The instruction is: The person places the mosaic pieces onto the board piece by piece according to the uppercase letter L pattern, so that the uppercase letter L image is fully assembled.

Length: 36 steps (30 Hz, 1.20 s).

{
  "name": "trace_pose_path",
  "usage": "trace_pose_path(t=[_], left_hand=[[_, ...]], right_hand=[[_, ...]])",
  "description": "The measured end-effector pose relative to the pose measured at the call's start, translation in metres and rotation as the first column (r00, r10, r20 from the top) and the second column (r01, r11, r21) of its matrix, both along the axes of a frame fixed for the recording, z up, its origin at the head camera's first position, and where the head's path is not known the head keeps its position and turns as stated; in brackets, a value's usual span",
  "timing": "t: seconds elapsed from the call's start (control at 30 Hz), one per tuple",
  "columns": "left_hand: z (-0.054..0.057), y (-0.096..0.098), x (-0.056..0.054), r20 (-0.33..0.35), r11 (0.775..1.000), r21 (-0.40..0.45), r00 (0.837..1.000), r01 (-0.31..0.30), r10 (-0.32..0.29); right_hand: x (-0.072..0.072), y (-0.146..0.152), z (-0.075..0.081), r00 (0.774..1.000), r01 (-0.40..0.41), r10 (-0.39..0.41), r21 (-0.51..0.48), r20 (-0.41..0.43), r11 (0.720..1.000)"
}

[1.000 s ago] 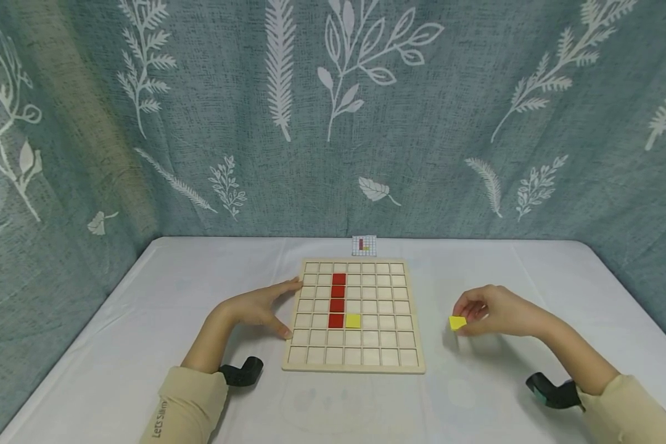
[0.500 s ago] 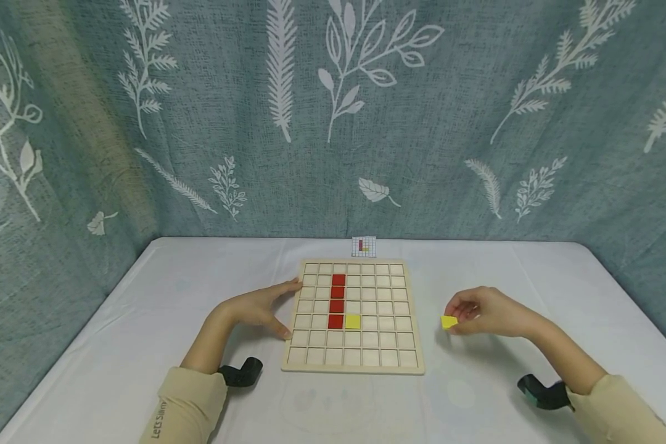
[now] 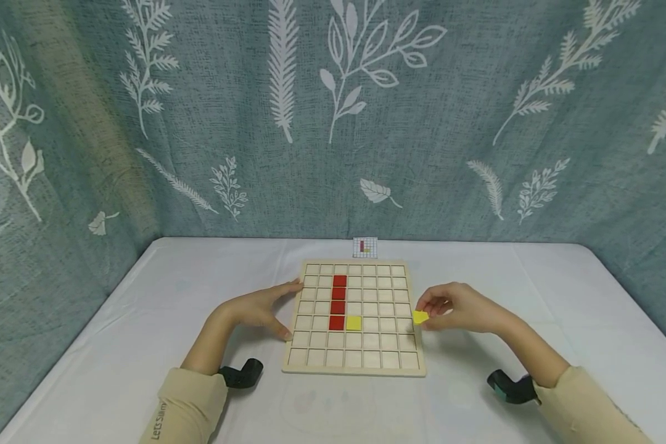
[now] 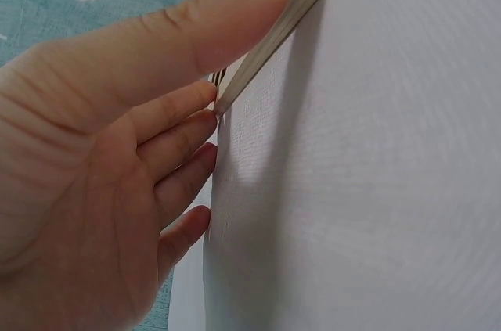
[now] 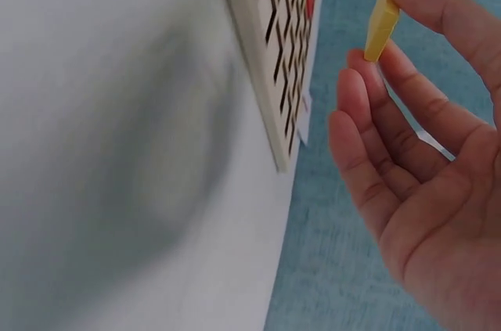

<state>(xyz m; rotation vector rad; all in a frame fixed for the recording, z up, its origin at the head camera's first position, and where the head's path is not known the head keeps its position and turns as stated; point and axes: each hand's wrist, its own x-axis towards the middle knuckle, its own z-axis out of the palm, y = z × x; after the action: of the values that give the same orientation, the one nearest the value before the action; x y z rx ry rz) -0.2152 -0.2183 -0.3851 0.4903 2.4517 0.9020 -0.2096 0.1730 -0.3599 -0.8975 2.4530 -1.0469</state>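
Observation:
A wooden grid board (image 3: pixel 353 372) lies on the table. Several red square tiles (image 3: pixel 338 307) form one column in it, and a yellow square tile (image 3: pixel 353 323) sits beside the lowest red one. My left hand (image 3: pixel 253 306) rests at the board's left edge, thumb and fingers spread and touching the rim. At the right edge, my right hand (image 3: pixel 463 306) pinches a second yellow tile (image 5: pixel 382 26) between thumb and fingertips. That tile is raised above the board's right rim, tilted on edge in the right wrist view.
A small printed card (image 3: pixel 365 247) with a grid pattern in red and yellow lies behind the board. White cloth covers the table (image 3: pixel 200 265), and a teal leaf-patterned curtain (image 3: pixel 422 123) hangs beyond it. Each wrist carries a black device (image 3: pixel 243 374).
My right hand has moved left with the yellow tile, from the cloth at the right to the board's right rim. The left hand and the board have stayed in place.

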Motion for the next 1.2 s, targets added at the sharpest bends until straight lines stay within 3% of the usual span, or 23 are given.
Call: trace_pose_path(t=[0.3,0.7,1.07,1.2], left_hand=[[0.0,-0.001,0.001,-0.002,1.0,-0.009,1.0,-0.013,0.013],[0.001,-0.001,0.002,-0.002,1.0,-0.007,1.0,-0.011,0.011],[0.001,0.0,0.004,-0.001,1.0,-0.011,1.0,-0.027,0.027],[0.0,0.0,0.002,-0.002,1.0,-0.007,1.0,-0.028,0.028]], right_hand=[[-0.004,-0.021,-0.005,0.999,0.021,-0.022,-0.06,-0.025,0.998],[-0.007,-0.046,-0.009,0.998,-0.021,0.015,-0.077,-0.066,0.997],[-0.004,-0.076,-0.015,0.982,-0.027,0.045,0.098,-0.185,0.995],[-0.004,-0.082,-0.016,0.973,-0.03,0.057,0.121,-0.225,0.992]])
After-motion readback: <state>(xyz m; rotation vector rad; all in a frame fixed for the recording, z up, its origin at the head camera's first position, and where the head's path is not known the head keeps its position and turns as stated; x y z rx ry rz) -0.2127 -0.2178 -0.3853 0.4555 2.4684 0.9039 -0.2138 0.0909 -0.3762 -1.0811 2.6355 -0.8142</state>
